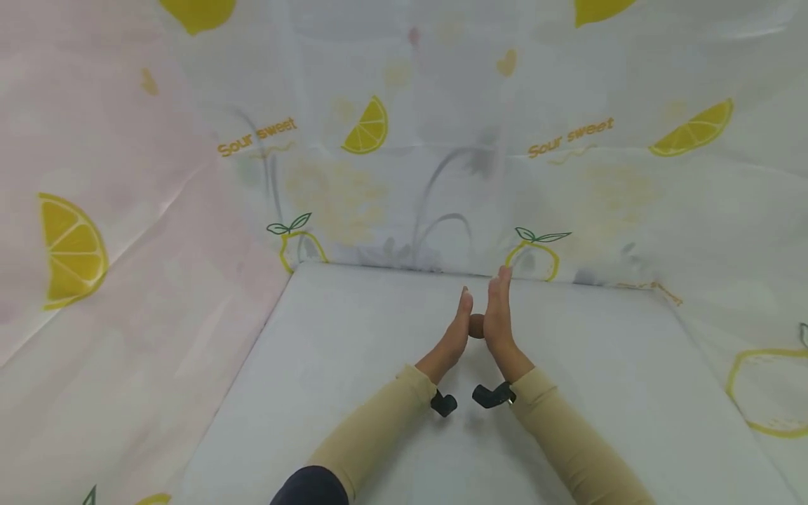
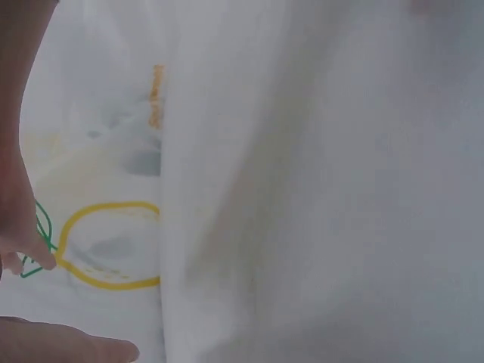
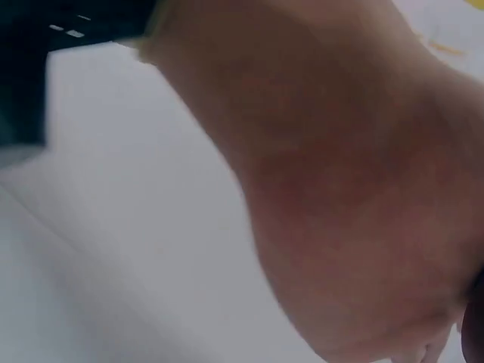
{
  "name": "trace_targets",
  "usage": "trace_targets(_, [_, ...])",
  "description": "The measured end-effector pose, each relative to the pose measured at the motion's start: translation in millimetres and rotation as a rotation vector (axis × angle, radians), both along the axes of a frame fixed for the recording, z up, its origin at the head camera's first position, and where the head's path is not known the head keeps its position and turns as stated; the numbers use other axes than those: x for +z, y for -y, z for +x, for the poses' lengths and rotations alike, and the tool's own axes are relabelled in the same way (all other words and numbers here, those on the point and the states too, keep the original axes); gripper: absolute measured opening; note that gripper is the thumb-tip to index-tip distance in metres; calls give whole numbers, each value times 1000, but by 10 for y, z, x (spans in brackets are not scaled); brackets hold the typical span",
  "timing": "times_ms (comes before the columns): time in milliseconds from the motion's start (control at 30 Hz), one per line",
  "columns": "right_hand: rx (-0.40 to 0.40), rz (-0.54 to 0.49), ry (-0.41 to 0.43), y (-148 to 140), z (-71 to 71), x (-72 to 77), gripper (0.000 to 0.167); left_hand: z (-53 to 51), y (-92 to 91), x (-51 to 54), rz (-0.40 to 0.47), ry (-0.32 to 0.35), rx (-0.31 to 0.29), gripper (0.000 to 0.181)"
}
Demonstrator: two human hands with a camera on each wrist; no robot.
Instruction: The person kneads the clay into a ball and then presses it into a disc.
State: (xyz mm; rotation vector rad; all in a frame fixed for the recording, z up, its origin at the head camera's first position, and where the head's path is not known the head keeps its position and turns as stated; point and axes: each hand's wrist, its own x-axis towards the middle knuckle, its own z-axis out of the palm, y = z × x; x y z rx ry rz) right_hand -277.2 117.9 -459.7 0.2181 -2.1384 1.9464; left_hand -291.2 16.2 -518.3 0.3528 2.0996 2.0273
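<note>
A small brown ball [image 1: 477,326] sits between the two palms in the head view, touching both. The left hand [image 1: 456,333] presses it from the left, fingers extended and pointing upward. Opposite it stands the right hand [image 1: 499,315], its fingers also straight and raised. Part of the dark ball [image 3: 474,333] shows at the edge of the right wrist view, beside a palm and wrist that fill much of that picture. In the left wrist view only fingers and part of a hand appear at the left edge; the ball is out of sight there.
Below the hands lies a white tabletop [image 1: 353,330]. Behind and beside it hang pale sheets printed with lemons [image 1: 366,126] and lettering. A dark wrist camera [image 1: 494,395] is on the right wrist, another dark camera [image 1: 445,403] on the left.
</note>
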Motion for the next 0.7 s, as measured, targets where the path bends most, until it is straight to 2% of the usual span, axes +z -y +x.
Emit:
trace_targets(133, [-18, 4, 51, -119, -63, -32, 65, 35, -40, -14, -4, 7, -21, 75])
trace_targets(233, [-13, 17, 101, -181, -81, -122, 65, 46, -33, 42, -14, -2, -24, 77])
trace_targets(333, [3, 22, 119, -215, -115, -317, 65, 21, -14, 107, -13, -12, -14, 80])
trace_targets(467, [32, 43, 93, -145, -143, -618, 64, -48, 22, 168, 23, 0, 39, 81])
trace_targets(567, [54, 43, 80, -28, -68, -733, 62, -103, 49, 194, 35, 18, 75, 80])
trace_targets(700, [67, 31, 69, 85, 67, -725, 60, -153, 75, 177, 27, 24, 103, 79])
